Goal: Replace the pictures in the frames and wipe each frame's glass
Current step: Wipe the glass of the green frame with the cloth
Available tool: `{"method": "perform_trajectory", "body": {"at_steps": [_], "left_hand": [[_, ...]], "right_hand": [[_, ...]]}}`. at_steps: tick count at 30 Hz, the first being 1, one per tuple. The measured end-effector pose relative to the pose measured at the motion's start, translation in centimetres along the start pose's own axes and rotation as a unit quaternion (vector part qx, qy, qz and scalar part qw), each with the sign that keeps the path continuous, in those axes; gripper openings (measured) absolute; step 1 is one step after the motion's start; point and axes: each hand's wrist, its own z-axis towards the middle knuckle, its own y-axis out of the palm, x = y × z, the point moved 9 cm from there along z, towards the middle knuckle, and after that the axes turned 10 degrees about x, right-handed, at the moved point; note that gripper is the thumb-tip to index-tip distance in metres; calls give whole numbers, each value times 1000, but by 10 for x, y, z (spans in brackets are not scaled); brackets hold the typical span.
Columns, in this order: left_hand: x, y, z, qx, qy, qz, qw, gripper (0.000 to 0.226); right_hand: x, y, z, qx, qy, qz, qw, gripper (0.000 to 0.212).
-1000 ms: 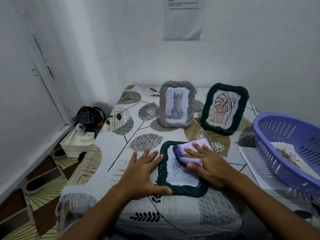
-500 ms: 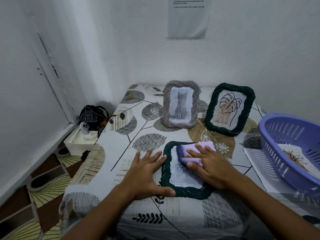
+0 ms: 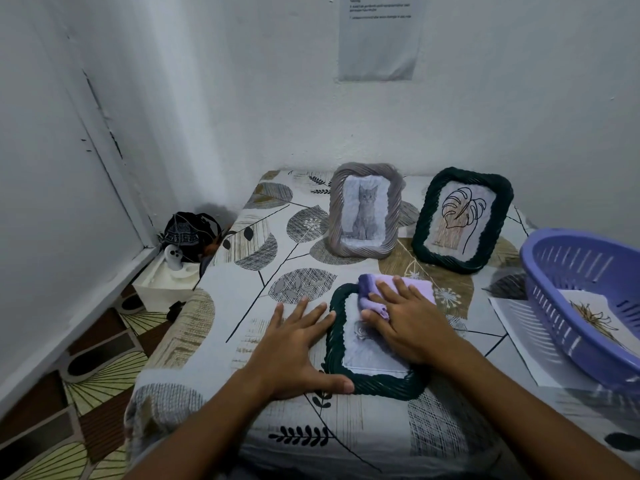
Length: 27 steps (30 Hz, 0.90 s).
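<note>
Flat frame: we see the dark green frame lying face up on the leaf-print tablecloth, near the front edge, between the two hands.
Right hand: our right hand lies flat on the lilac cloth, fingers fairly straight, pressing it onto the upper part of the glass; we cannot tell whether the thumb curls round the cloth's bunched left end.
Left hand: our left hand is spread flat on the tablecloth, grasping nothing; its fingertips reach the frame's left border and the thumb lies along its lower left corner.
Picture under glass: mostly hidden by the right hand and cloth; only a faint grey swirl shows.
Standing behind: a grey frame with a cat picture and a second dark green frame with a leaf drawing, both upright near the wall, well apart from the flat frame.
Right side: a purple basket holding a plant print, resting on a sheet of paper.
Off the table: a dark bag and a white box on the floor in the left corner; a notice on the wall.
Change: over the last second the cloth has slid up toward the frame's top edge, uncovering more glass below; the left hand has stayed put.
</note>
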Motion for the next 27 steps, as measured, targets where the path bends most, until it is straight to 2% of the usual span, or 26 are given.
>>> {"method": "perform_trajectory", "body": {"at_steps": [2, 5, 8, 9, 11, 14, 15, 16, 18, 19, 20, 23, 27], "left_hand": [[-1, 0, 0, 0, -2, 1, 1000, 119], [-1, 0, 1, 0, -2, -3, 1000, 118], [0, 1, 1, -3, -1, -13, 1000, 120], [0, 1, 1, -4, 0, -14, 1000, 121], [0, 1, 1, -4, 2, -9, 1000, 122], [1, 1, 1, -7, 4, 0, 1000, 119], [1, 1, 1, -7, 3, 0, 1000, 119], [1, 1, 0, -6, 3, 0, 1000, 120], [1, 1, 0, -7, 3, 1, 1000, 121], [1, 1, 1, -6, 3, 1, 1000, 121], [1, 1, 1, -3, 3, 1, 1000, 122], [1, 1, 2, 3, 6, 0, 1000, 126], [0, 1, 1, 2, 5, -5, 1000, 128]], "right_hand": [[12, -3, -5, 8, 23, -6, 1000, 125], [17, -4, -6, 9, 32, -8, 999, 112], [3, 0, 2, 3, 12, -7, 1000, 124], [-3, 3, 5, -1, 4, 2, 1000, 122], [-19, 6, 9, -10, -9, 36, 999, 106], [-32, 8, 11, -17, -7, 58, 998, 67], [-33, 8, 9, -20, -12, 65, 998, 66], [-35, 8, 5, -23, -22, 75, 997, 74], [-38, 7, -10, -30, -44, 98, 994, 102], [-41, 5, -20, -32, -54, 107, 992, 109], [-45, 2, -30, -32, -66, 115, 991, 107], [-55, -8, -57, -34, -92, 125, 987, 82], [-52, -21, -75, -19, -94, 91, 991, 75]]}}
